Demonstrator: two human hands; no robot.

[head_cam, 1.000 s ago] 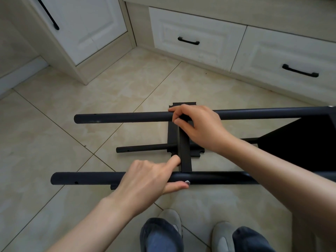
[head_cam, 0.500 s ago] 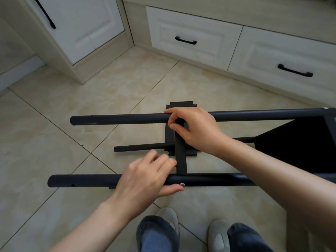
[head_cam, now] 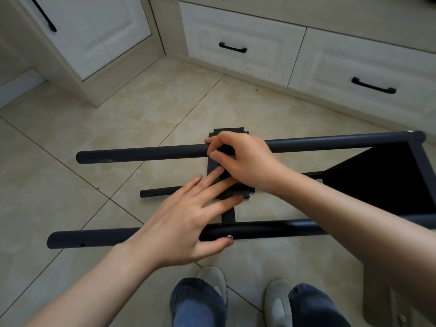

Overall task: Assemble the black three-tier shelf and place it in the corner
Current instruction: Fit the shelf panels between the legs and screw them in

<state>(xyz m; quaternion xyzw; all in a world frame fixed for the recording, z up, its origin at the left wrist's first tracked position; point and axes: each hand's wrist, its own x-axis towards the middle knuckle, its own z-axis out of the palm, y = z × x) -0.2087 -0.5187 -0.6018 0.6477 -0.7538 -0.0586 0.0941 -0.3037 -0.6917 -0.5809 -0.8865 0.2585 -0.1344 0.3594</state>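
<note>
Now the left hand has opened out: its fingers, bunched by the near pole 0.5 s ago, lie straight across the middle panel, with the thumb beside the silver screw. The right hand pinches the panel's top edge at the far pole. The shelf lies on its side on the floor tiles, with 1 end tier fitted. The panel is probably being steadied for fastening, so placing the shelf in the corner looks far off.
</note>
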